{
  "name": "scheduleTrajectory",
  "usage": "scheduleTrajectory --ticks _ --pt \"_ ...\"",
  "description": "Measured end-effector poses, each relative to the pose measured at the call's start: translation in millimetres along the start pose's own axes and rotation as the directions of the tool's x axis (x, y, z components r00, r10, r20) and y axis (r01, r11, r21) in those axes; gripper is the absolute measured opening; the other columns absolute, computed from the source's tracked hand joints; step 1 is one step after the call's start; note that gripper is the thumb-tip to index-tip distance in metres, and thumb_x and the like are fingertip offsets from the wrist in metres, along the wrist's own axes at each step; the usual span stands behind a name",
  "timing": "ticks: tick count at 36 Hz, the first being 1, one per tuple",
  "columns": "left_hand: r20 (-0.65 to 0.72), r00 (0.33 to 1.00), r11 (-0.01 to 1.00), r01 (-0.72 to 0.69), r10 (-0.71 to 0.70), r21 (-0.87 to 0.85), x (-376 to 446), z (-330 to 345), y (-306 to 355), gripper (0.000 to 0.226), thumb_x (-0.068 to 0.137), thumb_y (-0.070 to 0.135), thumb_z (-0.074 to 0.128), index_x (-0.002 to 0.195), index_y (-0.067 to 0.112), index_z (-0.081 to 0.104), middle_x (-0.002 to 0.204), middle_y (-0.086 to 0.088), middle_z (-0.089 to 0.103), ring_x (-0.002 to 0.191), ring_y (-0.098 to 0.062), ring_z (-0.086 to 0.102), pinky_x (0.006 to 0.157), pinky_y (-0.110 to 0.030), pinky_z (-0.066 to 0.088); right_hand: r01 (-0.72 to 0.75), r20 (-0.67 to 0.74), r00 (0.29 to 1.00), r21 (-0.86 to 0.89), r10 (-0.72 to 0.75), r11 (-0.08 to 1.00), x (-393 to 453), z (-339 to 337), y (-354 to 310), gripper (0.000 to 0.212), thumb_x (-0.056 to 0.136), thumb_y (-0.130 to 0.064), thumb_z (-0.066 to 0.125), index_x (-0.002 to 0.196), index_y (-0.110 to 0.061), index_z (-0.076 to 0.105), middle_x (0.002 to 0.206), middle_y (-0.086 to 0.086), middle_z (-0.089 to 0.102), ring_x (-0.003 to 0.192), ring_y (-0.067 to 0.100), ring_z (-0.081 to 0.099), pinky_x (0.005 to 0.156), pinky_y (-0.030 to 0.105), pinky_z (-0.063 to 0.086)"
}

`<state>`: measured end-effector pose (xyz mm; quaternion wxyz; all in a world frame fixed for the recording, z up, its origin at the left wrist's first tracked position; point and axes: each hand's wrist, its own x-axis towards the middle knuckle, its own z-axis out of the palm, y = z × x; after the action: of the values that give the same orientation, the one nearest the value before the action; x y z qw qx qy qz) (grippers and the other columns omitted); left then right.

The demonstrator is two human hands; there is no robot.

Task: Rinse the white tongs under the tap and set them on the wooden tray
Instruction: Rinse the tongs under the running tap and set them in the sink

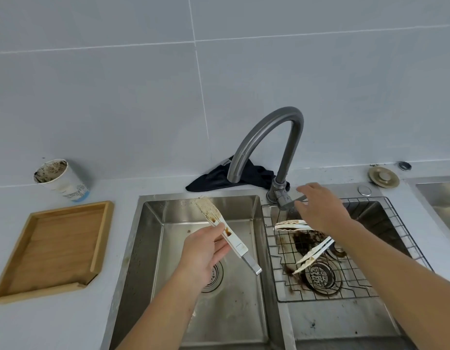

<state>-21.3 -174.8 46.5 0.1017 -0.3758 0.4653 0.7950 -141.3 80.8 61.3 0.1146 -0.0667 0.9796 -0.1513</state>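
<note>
My left hand (pixel 205 251) grips a pair of dirty white tongs (pixel 225 229) by the middle, above the left sink basin (pixel 148 238); brown stains mark the blades. The tap (pixel 267 137) arches over the divider, spout toward the left basin, and no water shows. My right hand (pixel 320 207) reaches over the right basin, fingers spread, touching the tap's lever (pixel 298 199) at its base. A wooden tray (pixel 54 246) lies on the counter to the left, holding nothing.
Two more soiled white tongs (pixel 293 225) (pixel 313 255) lie on a wire rack (pixel 345 286) in the stained right basin. A dirty paper cup (pixel 60 180) stands behind the tray. A black cloth (pixel 219 176) lies behind the tap. A sink plug (pixel 383 176) rests at the right.
</note>
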Motion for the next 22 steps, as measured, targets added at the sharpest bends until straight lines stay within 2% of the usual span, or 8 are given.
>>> scheduleTrajectory --ticks 2,5,11,16,22 --pt "-0.004 1.0 1.0 0.005 -0.005 -0.009 4 -1 1 0.021 0.095 0.012 0.07 0.113 0.002 0.07 0.092 -0.01 0.081 0.087 -0.02 0.079 0.063 -0.025 0.062 0.006 -0.002 1.0 -0.055 -0.006 0.998 13 2 8 0.043 0.101 -0.026 0.053 0.142 -0.014 0.052 0.146 0.008 0.051 0.127 0.03 0.053 0.102 0.044 0.048" --pt "-0.01 1.0 1.0 0.006 -0.006 -0.022 8 -2 1 0.021 0.094 0.012 0.07 0.112 0.001 0.071 0.092 -0.01 0.081 0.087 -0.021 0.079 0.063 -0.025 0.062 -0.022 -0.005 1.0 -0.108 0.022 0.994 22 6 19 0.03 0.103 -0.027 0.051 0.126 -0.011 0.063 0.126 0.009 0.062 0.108 0.027 0.061 0.09 0.039 0.051" --pt "-0.036 0.999 1.0 0.007 -0.008 -0.028 14 -9 2 0.021 0.094 0.012 0.07 0.113 0.003 0.071 0.094 -0.012 0.081 0.088 -0.022 0.079 0.062 -0.025 0.062 -0.041 -0.042 0.998 -0.069 0.038 0.997 30 14 25 0.022 0.102 -0.024 0.054 0.103 -0.012 0.072 0.1 0.006 0.068 0.083 0.021 0.059 0.072 0.031 0.045" --pt "-0.062 0.998 1.0 0.004 -0.005 -0.02 16 -17 3 0.019 0.094 0.011 0.07 0.111 0.002 0.07 0.09 -0.01 0.081 0.083 -0.02 0.079 0.059 -0.025 0.061 -0.062 -0.054 0.997 -0.031 0.06 0.998 31 11 24 0.022 0.1 -0.026 0.059 0.101 -0.012 0.076 0.098 0.007 0.072 0.082 0.022 0.061 0.071 0.032 0.049" --pt "-0.058 0.998 1.0 -0.003 0.002 -0.019 17 -23 1 0.02 0.095 0.01 0.07 0.112 0.001 0.07 0.093 -0.012 0.081 0.085 -0.022 0.079 0.061 -0.026 0.062 -0.07 -0.042 0.997 -0.045 0.069 0.997 32 8 22 0.024 0.1 -0.029 0.059 0.102 -0.012 0.076 0.096 0.007 0.073 0.08 0.021 0.063 0.069 0.031 0.049"
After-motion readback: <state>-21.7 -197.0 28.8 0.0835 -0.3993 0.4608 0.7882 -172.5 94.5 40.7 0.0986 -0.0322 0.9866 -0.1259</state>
